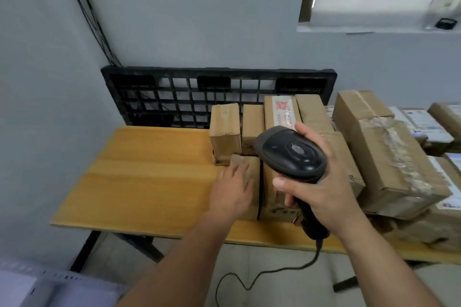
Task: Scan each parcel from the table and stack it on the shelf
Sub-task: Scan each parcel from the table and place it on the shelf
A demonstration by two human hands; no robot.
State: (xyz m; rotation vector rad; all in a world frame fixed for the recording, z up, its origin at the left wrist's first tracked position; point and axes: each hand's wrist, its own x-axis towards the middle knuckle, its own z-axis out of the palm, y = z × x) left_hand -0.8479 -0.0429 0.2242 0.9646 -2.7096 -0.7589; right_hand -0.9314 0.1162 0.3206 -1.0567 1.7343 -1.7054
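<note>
Several brown cardboard parcels stand on the wooden table. My left hand lies flat against the left face of a small front parcel, fingers spread, not clearly gripping it. My right hand holds a black corded barcode scanner above the parcels, its head pointing down and left. A second front parcel sits under the scanner, partly hidden. Behind them stand a taped small parcel and a parcel with a red-printed label.
A large taped box and more labelled parcels fill the table's right side. A black plastic pallet leans on the grey wall behind. The scanner cable hangs down toward the floor. A white object sits at lower left.
</note>
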